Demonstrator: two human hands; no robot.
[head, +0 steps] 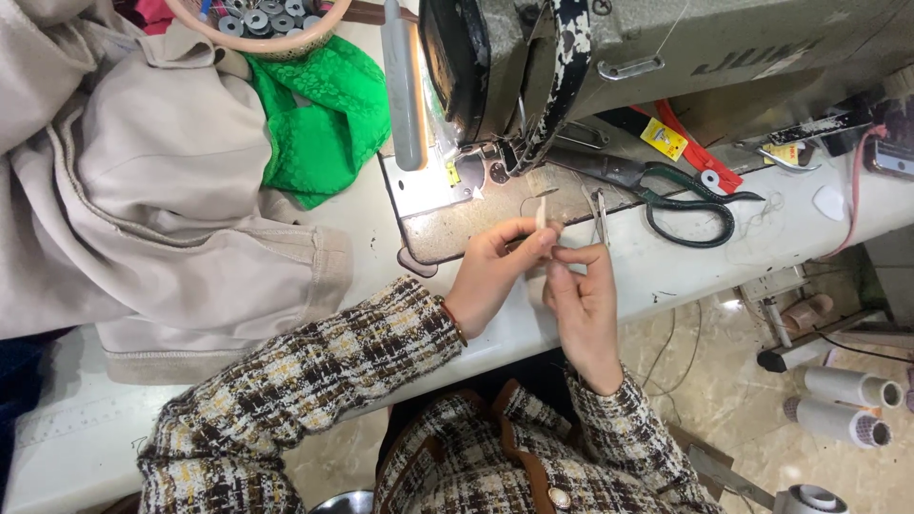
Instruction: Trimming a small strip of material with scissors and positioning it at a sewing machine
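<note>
Over the near edge of the white counter (666, 257), the left hand (490, 271) pinches a small white strip of material (543, 214) upright while the right hand (583, 305) pinches something thin just beside it, too fine to make out. Nothing lies under the worn grey sewing machine (666, 48) beyond; the beige garment (143, 209), green cloth (328, 119) and black-handled scissors (681, 195) lie untouched, so stitching looks not yet begun.

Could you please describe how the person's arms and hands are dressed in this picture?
Both hands are bare, with no gloves. The left hand has a thin reddish-orange band at the wrist. Both arms wear long sleeves of a thick woven plaid jacket in brown, cream and yellow. The right hand comes out of a matching sleeve. The jacket front has brown trim and a round pale button.
</note>
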